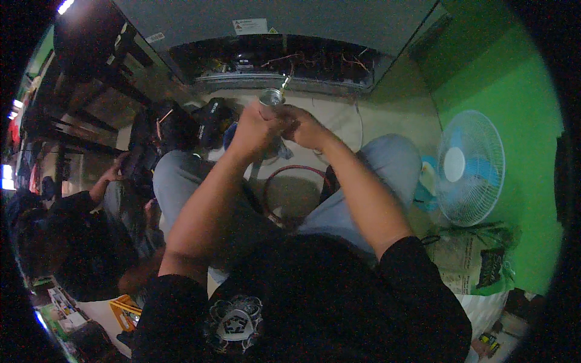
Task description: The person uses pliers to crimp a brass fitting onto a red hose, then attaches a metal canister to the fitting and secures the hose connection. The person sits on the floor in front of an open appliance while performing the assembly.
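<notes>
Both of my hands are together in front of me, out over the floor between my knees. My left hand (259,128) is closed around a small round metal can (272,97), whose bright rim shows above the fingers. Against it, my right hand (302,127) is closed too, its fingers overlapping the left; what it grips is mostly hidden. A shiny slim metal fitting (285,83) sticks up beside the can's rim; I cannot tell whether they are joined. Below my hands a red hose (296,167) curves in a loop on the floor.
Ahead stands a large grey appliance (302,18) with an open lower bay (315,59) of pipes and wires. A blue-white fan (469,169) is by the green wall at right. Black bags (215,121) lie left of my hands; another person (85,236) sits at left.
</notes>
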A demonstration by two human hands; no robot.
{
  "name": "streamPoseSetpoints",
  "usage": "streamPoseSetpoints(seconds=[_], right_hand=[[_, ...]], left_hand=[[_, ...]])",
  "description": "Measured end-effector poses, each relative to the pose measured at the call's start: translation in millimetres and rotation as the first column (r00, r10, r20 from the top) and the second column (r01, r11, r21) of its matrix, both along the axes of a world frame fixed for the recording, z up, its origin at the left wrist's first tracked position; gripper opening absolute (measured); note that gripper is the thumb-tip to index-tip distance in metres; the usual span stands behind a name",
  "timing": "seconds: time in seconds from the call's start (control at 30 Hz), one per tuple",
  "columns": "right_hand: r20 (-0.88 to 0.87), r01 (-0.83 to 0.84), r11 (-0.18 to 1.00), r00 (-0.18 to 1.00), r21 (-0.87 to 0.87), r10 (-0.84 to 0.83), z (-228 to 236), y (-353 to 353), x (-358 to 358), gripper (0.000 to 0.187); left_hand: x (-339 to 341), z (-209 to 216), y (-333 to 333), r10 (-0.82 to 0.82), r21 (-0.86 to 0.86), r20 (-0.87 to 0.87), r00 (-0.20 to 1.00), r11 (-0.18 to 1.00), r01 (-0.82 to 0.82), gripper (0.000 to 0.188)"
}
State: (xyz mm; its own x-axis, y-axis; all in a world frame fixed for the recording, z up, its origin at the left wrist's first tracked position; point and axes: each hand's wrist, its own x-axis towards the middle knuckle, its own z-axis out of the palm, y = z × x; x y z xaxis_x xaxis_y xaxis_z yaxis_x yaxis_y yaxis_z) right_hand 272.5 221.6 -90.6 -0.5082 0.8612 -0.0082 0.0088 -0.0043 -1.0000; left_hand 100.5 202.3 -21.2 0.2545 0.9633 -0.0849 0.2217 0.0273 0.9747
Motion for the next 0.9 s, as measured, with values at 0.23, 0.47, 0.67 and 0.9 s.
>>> streamPoseSetpoints(seconds=[0.23,0.47,0.67,0.9], right_hand=[[0.622,-0.013,0.987,0.778,0.16,-0.091,-75.1,26.4,86.5,0.021],[0.9,-0.151,0.896,0.069,-0.417,0.431,-173.5,1.9,121.1,0.015],[0.949,-0.001,0.996,0.302,0.094,-0.089,-244.3,-4.3,95.3,0.034],[0.861,0.316,0.947,0.465,0.053,-0.204,-268.2,-13.6,60.3,0.043]], left_hand=[[-11.2,13.8,-11.7,0.18,-0.029,0.124,0.976,0.984,-0.178,0.027],[-18.5,19.6,-16.6,0.247,-0.005,0.096,0.964,0.969,-0.248,0.027],[-19.1,11.0,-13.3,0.298,-0.036,0.118,0.947,0.954,-0.296,0.02],[-18.4,15.5,-18.6,0.278,-0.007,0.026,0.96,0.961,-0.278,0.03]])
